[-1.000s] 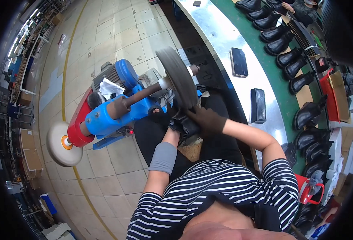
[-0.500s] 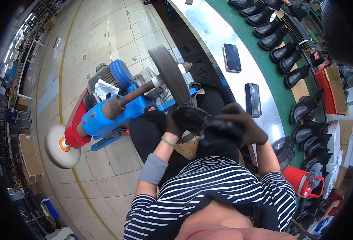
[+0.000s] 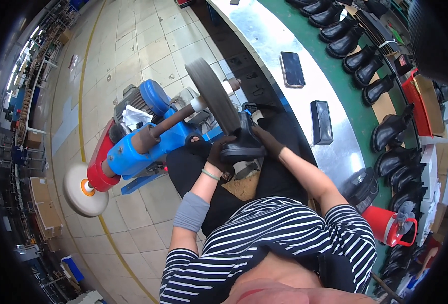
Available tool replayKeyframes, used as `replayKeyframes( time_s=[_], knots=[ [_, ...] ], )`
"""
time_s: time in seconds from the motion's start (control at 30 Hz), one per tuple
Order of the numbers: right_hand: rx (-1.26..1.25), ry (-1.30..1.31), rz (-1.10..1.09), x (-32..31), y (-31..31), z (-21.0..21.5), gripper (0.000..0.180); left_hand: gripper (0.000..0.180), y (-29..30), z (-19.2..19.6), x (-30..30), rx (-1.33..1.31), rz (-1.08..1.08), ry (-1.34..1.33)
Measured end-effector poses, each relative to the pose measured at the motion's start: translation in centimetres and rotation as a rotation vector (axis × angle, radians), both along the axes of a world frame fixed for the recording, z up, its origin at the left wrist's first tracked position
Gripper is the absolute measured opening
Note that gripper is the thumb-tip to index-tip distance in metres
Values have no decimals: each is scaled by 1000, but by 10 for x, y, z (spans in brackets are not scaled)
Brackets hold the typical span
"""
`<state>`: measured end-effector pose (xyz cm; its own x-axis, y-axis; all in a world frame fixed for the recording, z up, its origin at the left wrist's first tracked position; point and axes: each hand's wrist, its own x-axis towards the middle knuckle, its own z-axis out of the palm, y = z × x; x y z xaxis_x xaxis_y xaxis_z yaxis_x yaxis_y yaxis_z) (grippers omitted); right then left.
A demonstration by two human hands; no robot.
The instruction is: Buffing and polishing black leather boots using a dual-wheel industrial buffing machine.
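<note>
A black ankle boot [image 3: 241, 139] is held by both my gloved hands against the grey buffing wheel [image 3: 212, 95] of a blue polishing machine [image 3: 148, 142]. My left hand [image 3: 218, 154] grips the boot from its left side. My right hand [image 3: 267, 140] holds its right side near the shaft. The boot sits just below the wheel's rim, over my lap in dark trousers. A white buffing wheel [image 3: 84, 189] is on the machine's other end.
A steel-edged conveyor [image 3: 305, 66] with a green belt runs along the right, carrying several black boots [image 3: 391, 129]. A phone [image 3: 292, 69] and a black box [image 3: 321, 122] lie on the steel edge. A red jug [image 3: 388, 224] stands at my right. Tiled floor lies to the left.
My right hand, raised close to the camera half a second ago, has come down onto the boot. The boot now rests at the grey wheel in both hands.
</note>
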<state>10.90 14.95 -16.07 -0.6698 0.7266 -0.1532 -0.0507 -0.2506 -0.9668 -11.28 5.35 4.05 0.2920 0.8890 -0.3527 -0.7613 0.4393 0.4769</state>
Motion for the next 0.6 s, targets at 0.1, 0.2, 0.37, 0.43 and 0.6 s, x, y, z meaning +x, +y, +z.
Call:
replayKeyframes(
  time_s=[0.1, 0.2, 0.37, 0.43, 0.6],
  knots=[
    [161, -71, 176, -4, 31, -5, 64, 24, 14, -36, 4, 16, 86, 131],
    [283, -93, 290, -35, 29, 38, 56, 25, 7, -63, -14, 106, 192, 271],
    [-384, -172, 144, -33, 44, 98, 48, 27, 10, -72, -18, -15, 52, 3],
    [-545, -194, 104, -42, 42, 124, 52, 28, 11, -114, -39, -57, 57, 69],
    [-869, 344, 65, -37, 38, 123, 56, 31, 13, -139, -25, -76, 302, -108]
  ],
)
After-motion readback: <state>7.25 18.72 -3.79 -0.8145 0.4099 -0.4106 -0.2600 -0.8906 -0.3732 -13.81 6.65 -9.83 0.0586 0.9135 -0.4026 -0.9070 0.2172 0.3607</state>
